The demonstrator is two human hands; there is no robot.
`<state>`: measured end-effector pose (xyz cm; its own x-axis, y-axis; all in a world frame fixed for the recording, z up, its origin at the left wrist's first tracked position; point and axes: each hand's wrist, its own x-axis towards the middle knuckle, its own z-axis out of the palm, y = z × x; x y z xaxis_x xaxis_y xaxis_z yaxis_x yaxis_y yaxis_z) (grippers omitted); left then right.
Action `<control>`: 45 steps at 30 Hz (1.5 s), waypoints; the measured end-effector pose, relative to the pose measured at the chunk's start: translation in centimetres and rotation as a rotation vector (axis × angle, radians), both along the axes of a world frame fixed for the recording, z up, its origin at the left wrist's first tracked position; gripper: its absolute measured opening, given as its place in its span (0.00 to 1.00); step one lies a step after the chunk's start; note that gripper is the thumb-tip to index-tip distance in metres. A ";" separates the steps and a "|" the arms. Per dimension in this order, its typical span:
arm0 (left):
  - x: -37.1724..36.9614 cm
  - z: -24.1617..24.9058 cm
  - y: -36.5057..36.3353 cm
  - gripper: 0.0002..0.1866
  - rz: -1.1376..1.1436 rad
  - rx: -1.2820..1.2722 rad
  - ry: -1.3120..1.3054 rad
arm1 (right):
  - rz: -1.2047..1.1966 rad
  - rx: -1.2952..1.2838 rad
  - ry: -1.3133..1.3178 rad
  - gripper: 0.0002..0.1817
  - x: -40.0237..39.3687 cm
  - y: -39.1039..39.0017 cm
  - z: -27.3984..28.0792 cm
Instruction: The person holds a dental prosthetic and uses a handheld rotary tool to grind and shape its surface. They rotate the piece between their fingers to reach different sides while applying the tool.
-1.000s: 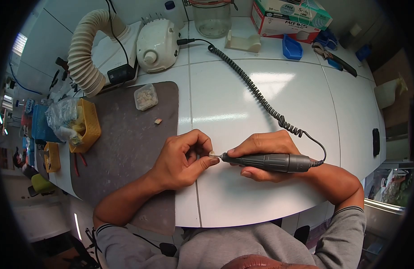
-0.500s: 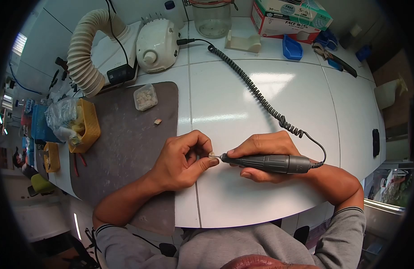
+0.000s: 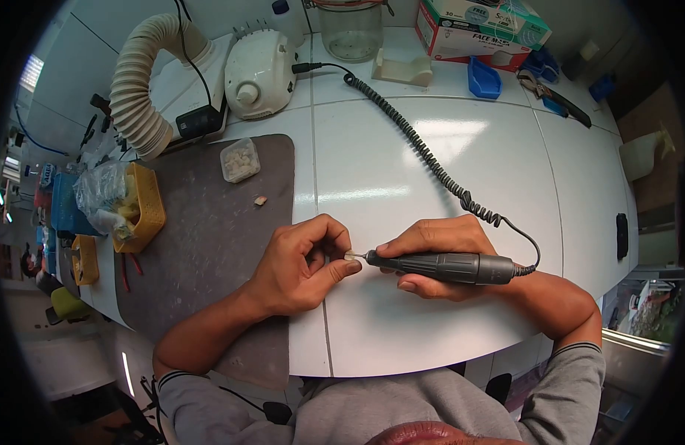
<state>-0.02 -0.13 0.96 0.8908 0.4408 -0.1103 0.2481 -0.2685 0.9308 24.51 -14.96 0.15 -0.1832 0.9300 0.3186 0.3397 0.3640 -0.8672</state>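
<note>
My left hand (image 3: 305, 263) pinches a small pale piece (image 3: 349, 256) between thumb and index finger, over the edge of the dark mat. The black rotary handpiece (image 3: 450, 268) lies in my right hand (image 3: 439, 245), fingers wrapped round it, and its thin metal bit points left at the piece. Whether the bit touches the piece is too small to tell. A coiled black cord (image 3: 417, 141) runs from the handpiece to the white control unit (image 3: 261, 74). On the mat are a clear tub (image 3: 240, 160) of pale pieces and one loose small piece (image 3: 260, 201).
A ribbed hose (image 3: 138, 85) arches at the back left. Yellow baskets (image 3: 151, 208) and red-handled pliers (image 3: 126, 273) are at the left. Behind stand a glass jar (image 3: 350, 33), a cream holder (image 3: 402, 70), a blue tray (image 3: 483, 78), mask boxes (image 3: 469, 48) and a black-handled tool (image 3: 569, 107).
The handpiece and my right hand have shifted very slightly upward. My left hand keeps its pinch in nearly the same place.
</note>
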 end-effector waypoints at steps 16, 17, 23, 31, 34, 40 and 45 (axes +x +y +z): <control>0.5 -0.7 0.0 0.10 0.024 0.094 -0.168 | -0.039 0.106 0.074 0.22 0.3 0.1 -0.7; 0.5 -0.8 -0.1 0.10 0.036 0.098 -0.199 | -0.043 0.103 0.087 0.21 0.3 0.1 -0.7; 0.1 -1.1 0.2 0.09 0.026 -0.007 -0.157 | -0.049 0.052 0.113 0.20 0.1 -0.1 -0.4; 0.1 -0.9 0.3 0.08 0.021 -0.108 -0.093 | -0.033 0.033 0.073 0.20 0.1 -0.1 -0.2; 0.1 -0.7 0.3 0.09 0.020 -0.102 -0.098 | -0.027 0.026 0.052 0.20 0.1 -0.1 -0.2; 0.0 -0.3 0.4 0.09 0.016 -0.085 -0.091 | -0.028 0.023 0.025 0.20 0.1 -0.1 -0.2; -0.1 -0.3 0.3 0.10 0.030 -0.051 -0.080 | -0.058 -0.014 0.027 0.19 0.0 -0.1 0.0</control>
